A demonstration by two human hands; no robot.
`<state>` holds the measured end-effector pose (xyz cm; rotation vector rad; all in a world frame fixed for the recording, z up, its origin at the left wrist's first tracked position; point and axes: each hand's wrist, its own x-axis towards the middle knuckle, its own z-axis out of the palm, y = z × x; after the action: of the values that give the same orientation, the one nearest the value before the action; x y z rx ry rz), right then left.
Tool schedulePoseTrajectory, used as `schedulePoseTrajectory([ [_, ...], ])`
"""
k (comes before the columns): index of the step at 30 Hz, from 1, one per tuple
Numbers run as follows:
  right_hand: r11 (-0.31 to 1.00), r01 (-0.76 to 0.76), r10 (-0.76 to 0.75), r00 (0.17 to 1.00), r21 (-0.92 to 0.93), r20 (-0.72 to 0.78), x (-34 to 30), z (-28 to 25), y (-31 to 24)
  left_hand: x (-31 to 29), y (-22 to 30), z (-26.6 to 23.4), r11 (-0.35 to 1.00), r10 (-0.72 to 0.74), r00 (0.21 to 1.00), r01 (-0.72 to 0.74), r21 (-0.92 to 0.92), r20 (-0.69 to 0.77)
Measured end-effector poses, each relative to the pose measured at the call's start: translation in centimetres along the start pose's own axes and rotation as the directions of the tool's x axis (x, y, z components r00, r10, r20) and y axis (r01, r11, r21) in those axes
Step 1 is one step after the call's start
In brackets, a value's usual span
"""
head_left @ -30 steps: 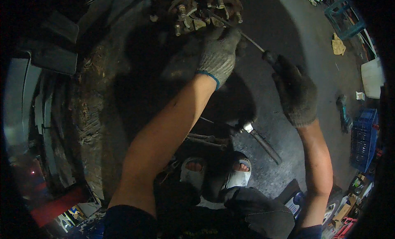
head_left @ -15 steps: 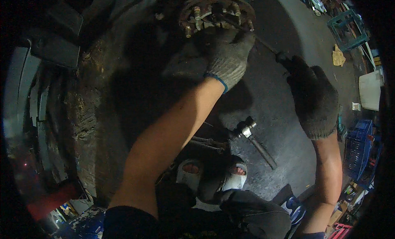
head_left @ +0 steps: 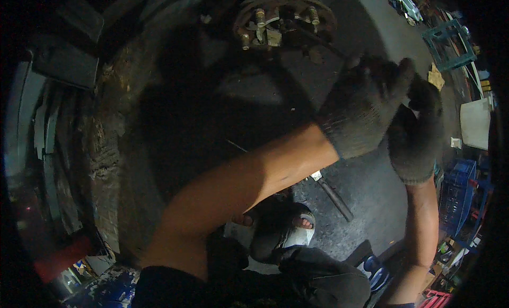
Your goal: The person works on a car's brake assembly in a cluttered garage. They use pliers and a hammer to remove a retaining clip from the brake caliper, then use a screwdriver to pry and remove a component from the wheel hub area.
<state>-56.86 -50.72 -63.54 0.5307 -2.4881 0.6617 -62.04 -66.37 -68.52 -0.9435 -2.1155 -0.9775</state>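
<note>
A rusty wheel hub (head_left: 286,16) with upright studs lies at the top of the view. From its middle a dark shaft, apparently a screwdriver (head_left: 322,41), slants toward my left hand (head_left: 361,109). That gloved hand looks closed around the screwdriver's handle end, which the fingers mostly hide. Close beside it on the right is my right hand (head_left: 416,141), in a dark glove with its fingers bent. Its fingertips are too dark to show what they hold. Below my left forearm lies a hammer (head_left: 334,195), its head partly covered by the arm.
My sandalled foot (head_left: 303,228) is near the hammer. To the right stand a green crate (head_left: 453,52), a white bin (head_left: 475,122) and a blue crate (head_left: 457,196). Grey panels (head_left: 63,64) and a worn wooden edge (head_left: 108,149) line the left.
My left hand has left the hub and moved right and down, next to my right hand on the tool. The hub's studs are more exposed. My right hand has shifted slightly.
</note>
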Motion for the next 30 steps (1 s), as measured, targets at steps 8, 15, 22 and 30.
schedulePoseTrajectory([
  [8,0.836,-0.111,0.279,0.929,0.537,-0.243,-2.5,-3.0,4.1,2.6,-0.5,3.5,0.980,0.131,0.991,-0.136,0.143,0.039],
  [15,0.879,-0.167,0.131,0.985,-0.446,-0.111,0.5,-4.6,2.4,2.8,-0.5,3.8,0.991,0.054,0.998,-0.058,0.123,0.034],
  [22,0.955,-0.108,0.136,0.987,0.275,-0.085,0.0,-4.3,6.7,3.7,-0.5,4.5,0.964,0.039,0.998,-0.026,0.265,-0.046],
  [30,0.997,-0.032,0.025,0.995,-0.066,-0.100,3.0,-2.9,2.4,3.6,-0.9,3.8,0.981,0.004,0.986,0.028,0.191,-0.168],
])
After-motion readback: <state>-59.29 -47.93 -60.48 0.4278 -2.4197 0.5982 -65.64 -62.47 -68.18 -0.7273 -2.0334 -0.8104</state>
